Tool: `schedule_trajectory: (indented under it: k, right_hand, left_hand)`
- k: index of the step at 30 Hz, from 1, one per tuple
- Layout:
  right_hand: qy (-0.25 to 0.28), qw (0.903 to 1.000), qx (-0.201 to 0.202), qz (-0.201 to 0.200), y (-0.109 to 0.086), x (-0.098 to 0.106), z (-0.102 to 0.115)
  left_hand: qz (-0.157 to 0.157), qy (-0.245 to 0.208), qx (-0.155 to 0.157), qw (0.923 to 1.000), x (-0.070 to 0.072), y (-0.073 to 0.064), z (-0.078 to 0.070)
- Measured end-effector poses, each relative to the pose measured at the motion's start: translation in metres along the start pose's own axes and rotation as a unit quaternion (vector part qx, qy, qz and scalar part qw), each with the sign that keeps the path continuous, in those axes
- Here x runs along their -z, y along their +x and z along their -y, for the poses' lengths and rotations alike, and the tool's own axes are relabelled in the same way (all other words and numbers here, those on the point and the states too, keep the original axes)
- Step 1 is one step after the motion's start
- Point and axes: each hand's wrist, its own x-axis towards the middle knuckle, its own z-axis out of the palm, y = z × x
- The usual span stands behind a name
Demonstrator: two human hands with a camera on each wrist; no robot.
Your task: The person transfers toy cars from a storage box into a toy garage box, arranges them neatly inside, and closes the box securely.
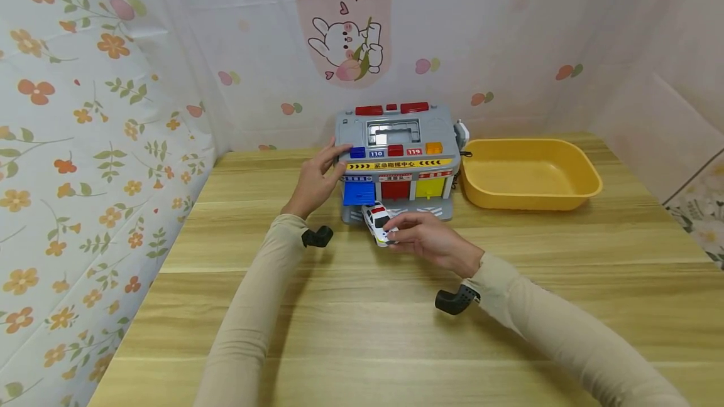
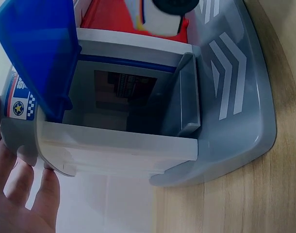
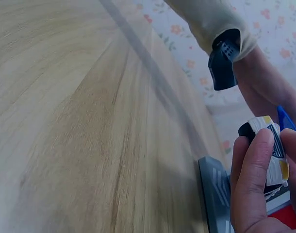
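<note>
Fingers of right hand [image 1: 425,238] pinch toy car [image 1: 377,223] low.

Yellow plastic tub [image 1: 530,174] sits near the wooden table's [image 1: 362,331] far right corner. Floral sheet [image 1: 85,162] hangs along the left edge; bunny-print backdrop [image 1: 345,43] behind the far edge.

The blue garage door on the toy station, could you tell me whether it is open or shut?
Open. In the left wrist view the blue garage door is swung up, exposing an empty grey bay behind it.
</note>
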Motion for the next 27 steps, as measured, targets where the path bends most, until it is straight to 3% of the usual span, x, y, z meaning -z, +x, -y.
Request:
schedule_trajectory:
  k: [12,27]
  right_hand:
    - [-0.012,0.9996,0.0,-0.024,0.018,-0.014,-0.002]
    - [0.033,0.9972,0.025,-0.062,0.04,-0.027,-0.005]
  left_hand:
    - [-0.001,0.007,-0.002,1.0,0.001,-0.002,-0.001]
    - [0.002,-0.005,0.003,1.0,-0.001,-0.001,-0.001]
